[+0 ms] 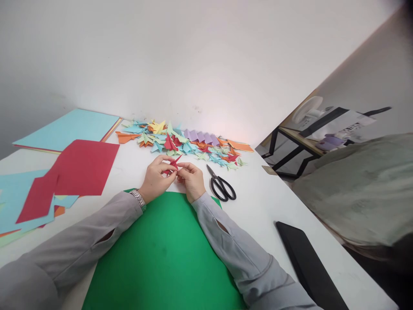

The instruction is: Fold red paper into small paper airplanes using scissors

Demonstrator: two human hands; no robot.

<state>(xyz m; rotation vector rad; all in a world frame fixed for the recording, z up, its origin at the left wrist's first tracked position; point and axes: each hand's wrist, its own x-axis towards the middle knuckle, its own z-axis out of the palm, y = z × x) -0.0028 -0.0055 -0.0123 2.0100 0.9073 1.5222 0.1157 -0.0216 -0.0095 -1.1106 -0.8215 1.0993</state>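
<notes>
A small folded red paper piece (pixel 174 164), with a thin point sticking up, is held between my two hands above the table. My left hand (pixel 158 177) pinches it from the left, fingers closed. On the other side my right hand (pixel 191 178) grips its edge with thumb and fingertips. Fingers cover much of the paper, so its full shape is hidden. Just beyond lies a heap of folded paper figures (pixel 170 143) in several colours. Black-handled scissors (pixel 221 185) rest right of my right hand. Beneath my forearms spreads a large green sheet (pixel 161 249).
A stack of large sheets, light blue on top (pixel 69 129), lies at the back left. Red paper (pixel 88 168) and blue scraps (pixel 26 181) overlap in front of it. A black flat device (pixel 306 262) lies at right. Beyond the table edge stands a shelf (pixel 298 140).
</notes>
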